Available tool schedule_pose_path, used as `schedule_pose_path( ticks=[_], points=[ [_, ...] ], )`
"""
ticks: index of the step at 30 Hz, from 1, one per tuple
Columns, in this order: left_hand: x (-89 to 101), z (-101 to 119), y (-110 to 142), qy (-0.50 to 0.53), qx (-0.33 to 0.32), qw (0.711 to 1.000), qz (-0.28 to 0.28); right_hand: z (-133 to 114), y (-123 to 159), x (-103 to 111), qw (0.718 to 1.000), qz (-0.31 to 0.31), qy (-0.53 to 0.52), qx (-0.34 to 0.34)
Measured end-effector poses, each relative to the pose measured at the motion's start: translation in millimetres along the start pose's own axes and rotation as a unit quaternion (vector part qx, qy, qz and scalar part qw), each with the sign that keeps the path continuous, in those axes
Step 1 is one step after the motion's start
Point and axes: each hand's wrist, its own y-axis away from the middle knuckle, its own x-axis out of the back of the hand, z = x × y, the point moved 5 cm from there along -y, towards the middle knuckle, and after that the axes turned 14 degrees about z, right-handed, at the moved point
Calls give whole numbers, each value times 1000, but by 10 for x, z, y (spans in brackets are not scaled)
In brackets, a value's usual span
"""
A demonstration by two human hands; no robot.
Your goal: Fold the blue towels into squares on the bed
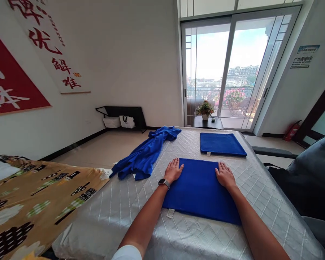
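A flat blue fabric rectangle (200, 191), like a folded cloth or cushion cover, lies in front of me with a white label at its near left edge. My left hand (173, 169) rests flat on its left far corner, fingers together and stretched out; a watch is on that wrist. On the right far corner my right hand (225, 174) lies flat too, fingers extended. Beyond them sits a second blue fabric rectangle (222, 143), also flat and labelled. To the left, a crumpled blue cloth (146, 155) is heaped along the side of the quilted silver mattress (124, 220).
A tan patterned cloth (59, 191) covers a surface at the left. Dark furniture with a grey cushion (316, 162) stands close on the right. Farther back are a low black rack (134, 115), a small table with a potted plant (205, 110), sliding glass doors and a fire extinguisher (291, 130).
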Motion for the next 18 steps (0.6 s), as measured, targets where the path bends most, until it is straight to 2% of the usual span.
schedule_pose_path(
  ticks=[11,18],
  points=[
    [-6,25,17,10,3,1000,18,-8,10,-15,999,3,38,6],
    [4,28,20,25,4,999,25,-38,79,56,997,27,73,20]
  ],
)
